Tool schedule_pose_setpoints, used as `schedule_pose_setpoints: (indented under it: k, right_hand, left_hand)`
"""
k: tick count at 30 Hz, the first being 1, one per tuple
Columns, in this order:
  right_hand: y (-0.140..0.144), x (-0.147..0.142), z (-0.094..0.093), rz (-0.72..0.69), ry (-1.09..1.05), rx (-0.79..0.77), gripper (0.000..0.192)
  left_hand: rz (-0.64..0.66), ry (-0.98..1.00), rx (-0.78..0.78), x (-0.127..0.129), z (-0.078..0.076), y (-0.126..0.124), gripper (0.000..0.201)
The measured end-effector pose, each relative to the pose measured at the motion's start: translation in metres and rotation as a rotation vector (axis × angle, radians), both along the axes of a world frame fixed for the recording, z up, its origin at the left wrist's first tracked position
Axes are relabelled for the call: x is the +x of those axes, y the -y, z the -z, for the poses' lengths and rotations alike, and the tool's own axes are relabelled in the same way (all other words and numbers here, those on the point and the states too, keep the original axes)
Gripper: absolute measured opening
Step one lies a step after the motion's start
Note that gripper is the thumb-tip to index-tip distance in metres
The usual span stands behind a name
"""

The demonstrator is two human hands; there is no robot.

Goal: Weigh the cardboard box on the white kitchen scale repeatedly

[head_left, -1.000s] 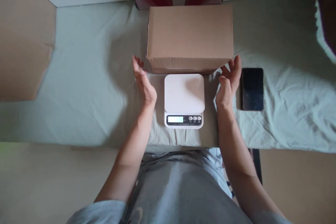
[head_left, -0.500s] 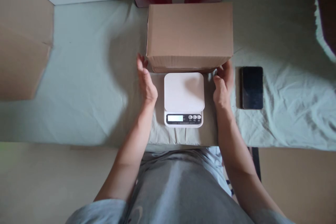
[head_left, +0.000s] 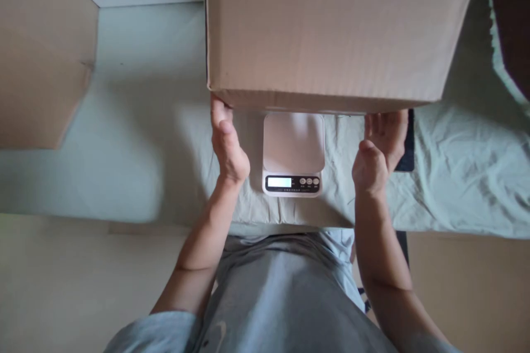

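both hands, left hand [head_left: 227, 146] and right hand [head_left: 379, 149], grip the cardboard box [head_left: 331, 27] from beneath, fingers under its bottom edge above the scale [head_left: 293, 154]; stiff, bulky, probably light.

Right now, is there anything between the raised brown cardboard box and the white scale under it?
Nothing visible: the brown cardboard box, held by left hand and right hand, hangs above the bare white scale.
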State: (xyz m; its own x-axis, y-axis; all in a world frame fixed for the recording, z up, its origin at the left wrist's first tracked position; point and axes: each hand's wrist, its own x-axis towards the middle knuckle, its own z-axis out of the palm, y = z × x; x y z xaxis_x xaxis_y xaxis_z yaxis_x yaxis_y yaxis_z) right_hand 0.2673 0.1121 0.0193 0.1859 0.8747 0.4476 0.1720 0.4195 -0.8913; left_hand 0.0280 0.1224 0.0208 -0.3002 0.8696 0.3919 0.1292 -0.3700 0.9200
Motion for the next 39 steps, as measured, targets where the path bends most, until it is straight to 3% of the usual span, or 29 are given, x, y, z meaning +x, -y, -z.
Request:
schedule_pose_setpoints:
  k: [4, 9, 16, 19, 27, 34, 39]
  right_hand:
    - [0.030, -0.001, -0.008, 0.004, -0.029, -0.004, 0.061]
    - [0.064, -0.002, 0.004, 0.003, -0.042, -0.122, 0.060]
    - [0.093, -0.002, 0.023, 0.054, -0.069, -0.227, 0.055]
    - [0.095, -0.003, 0.027, 0.092, -0.051, -0.249, 0.054]
    - [0.088, -0.001, 0.029, 0.223, -0.153, -0.218, 0.071]
    - [0.089, 0.002, 0.033, 0.190, -0.127, -0.194, 0.068]
    - [0.087, 0.002, 0.035, 0.163, -0.133, -0.187, 0.071]
  left_hand:
    - [0.031, 0.009, -0.020, 0.003, -0.016, 0.035, 0.058]
    - [0.048, -0.025, -0.088, 0.003, -0.004, 0.073, 0.055]
    - [0.053, 0.001, -0.156, 0.002, 0.013, 0.098, 0.054]
    - [0.049, 0.012, -0.196, 0.001, 0.018, 0.101, 0.053]
    - [-0.117, -0.033, -0.107, -0.011, 0.022, 0.085, 0.053]
    - [-0.083, 0.019, -0.144, -0.015, 0.036, 0.086, 0.052]
    - [-0.061, 0.025, -0.141, -0.014, 0.036, 0.087, 0.051]
